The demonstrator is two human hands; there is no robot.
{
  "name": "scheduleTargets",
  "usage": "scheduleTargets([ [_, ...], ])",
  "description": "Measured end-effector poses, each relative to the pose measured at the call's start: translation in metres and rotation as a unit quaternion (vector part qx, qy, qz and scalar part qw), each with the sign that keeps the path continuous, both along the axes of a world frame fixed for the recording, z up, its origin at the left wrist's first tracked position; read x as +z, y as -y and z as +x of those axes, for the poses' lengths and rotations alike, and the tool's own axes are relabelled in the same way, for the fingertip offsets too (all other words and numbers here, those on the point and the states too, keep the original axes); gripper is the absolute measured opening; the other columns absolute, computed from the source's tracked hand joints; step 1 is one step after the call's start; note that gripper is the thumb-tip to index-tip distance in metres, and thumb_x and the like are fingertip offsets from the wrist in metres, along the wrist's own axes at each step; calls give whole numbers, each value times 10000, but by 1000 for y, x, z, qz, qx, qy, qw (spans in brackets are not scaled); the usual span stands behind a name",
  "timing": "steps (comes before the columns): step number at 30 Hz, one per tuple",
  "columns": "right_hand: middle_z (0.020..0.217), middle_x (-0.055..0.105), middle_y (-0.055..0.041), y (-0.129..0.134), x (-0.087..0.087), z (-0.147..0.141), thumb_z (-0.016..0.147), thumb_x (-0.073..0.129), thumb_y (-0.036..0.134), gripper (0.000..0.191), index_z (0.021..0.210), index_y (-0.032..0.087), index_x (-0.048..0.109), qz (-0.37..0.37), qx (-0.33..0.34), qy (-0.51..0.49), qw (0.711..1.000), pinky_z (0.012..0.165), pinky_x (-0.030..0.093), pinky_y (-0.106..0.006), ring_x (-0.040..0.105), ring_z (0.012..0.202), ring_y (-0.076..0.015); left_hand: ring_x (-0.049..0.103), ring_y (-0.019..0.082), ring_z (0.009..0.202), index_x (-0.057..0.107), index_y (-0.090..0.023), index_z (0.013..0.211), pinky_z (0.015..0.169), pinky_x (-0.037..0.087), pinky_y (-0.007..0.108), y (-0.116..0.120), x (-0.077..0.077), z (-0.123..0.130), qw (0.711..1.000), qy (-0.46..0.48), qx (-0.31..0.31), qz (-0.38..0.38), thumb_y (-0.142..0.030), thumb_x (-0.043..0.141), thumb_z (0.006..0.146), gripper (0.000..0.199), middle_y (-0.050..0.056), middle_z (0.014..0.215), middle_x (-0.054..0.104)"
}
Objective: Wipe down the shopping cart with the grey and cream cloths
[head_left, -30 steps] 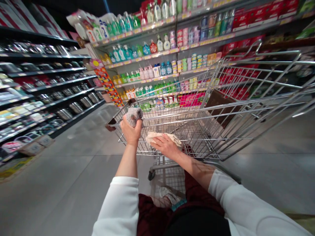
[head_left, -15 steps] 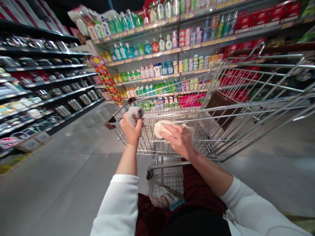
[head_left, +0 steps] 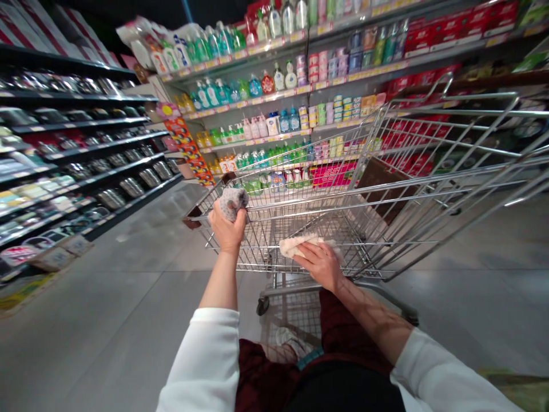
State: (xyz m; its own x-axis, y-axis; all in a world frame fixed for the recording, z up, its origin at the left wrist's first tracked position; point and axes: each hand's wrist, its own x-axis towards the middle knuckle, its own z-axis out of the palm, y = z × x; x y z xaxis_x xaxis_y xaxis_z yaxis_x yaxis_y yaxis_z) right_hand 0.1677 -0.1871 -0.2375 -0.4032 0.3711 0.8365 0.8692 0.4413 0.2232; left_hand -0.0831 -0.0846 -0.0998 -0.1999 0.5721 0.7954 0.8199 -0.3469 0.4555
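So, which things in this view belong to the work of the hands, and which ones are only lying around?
In the work:
- cream cloth, in the right hand
- grey dotted cloth, in the left hand
- shopping cart, at both hands

Only around:
- bottles on shelves
- metal pots on shelves
- red boxes on a shelf

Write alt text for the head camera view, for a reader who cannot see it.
A person's right hand holds a cream cloth against the wire side of a metal shopping cart; the left hand grasps a grey cloth at its top edge. Beyond are shelves of colourful bottles and, at left, metal pots.
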Motion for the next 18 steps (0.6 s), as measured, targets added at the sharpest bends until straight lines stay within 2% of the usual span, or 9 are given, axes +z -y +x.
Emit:
scheduleTargets([
  [3,1295,585,58,9,3,7,885,602,205,258,1061,351,723,-11,5,-11,1000,1069,390,-293,508,1201,-108,600,297,1023,527,-193,1093,965,436,425,1,0,0,1000,5,-5,7,-391,548,759,389,101,1027,646],
  [5,1270,602,37,18,7,25,869,624,198,264,1063,346,726,-3,3,-12,1000,1052,407,-278,522,1178,-102,597,301,1027,528,-190,1105,966,434,432,1,0,0,1000,10,-2,7,-393,555,753,407,110,1046,647],
  [7,1269,606,24,29,9,54,867,622,190,260,1051,340,728,11,-25,-16,999,1028,437,-284,539,1165,-110,596,305,1018,527,-191,1104,959,437,435,1,0,0,1000,10,-1,-1,-394,561,745,414,109,1031,647],
  [9,1297,593,4,42,9,92,867,609,206,249,1044,332,732,25,-84,-35,996,978,481,-310,568,1139,-144,597,306,1012,524,-195,1099,952,439,432,2,-1,0,1000,8,2,-6,-392,563,740,411,102,1011,645],
  [12,1303,586,-52,63,15,148,865,589,298,310,1144,338,717,32,-184,-133,973,945,498,-404,604,1107,-242,591,303,1022,518,-199,1104,956,433,427,1,-2,1,1000,11,10,-2,-385,567,737,415,99,1020,640],
  [15,1341,556,-25,81,41,175,883,517,321,472,1340,422,584,50,-221,-237,944,966,466,-474,594,1151,-302,584,307,1022,518,-192,1097,960,428,431,1,-2,3,1000,19,18,2,-378,572,729,416,104,1018,634],
  [18,1354,545,20,86,83,166,865,547,326,522,1359,492,530,96,-203,-283,933,1006,437,-458,569,1197,-306,580,307,1027,524,-192,1092,959,426,432,1,-1,5,1000,22,21,0,-371,570,728,408,107,1025,631],
])
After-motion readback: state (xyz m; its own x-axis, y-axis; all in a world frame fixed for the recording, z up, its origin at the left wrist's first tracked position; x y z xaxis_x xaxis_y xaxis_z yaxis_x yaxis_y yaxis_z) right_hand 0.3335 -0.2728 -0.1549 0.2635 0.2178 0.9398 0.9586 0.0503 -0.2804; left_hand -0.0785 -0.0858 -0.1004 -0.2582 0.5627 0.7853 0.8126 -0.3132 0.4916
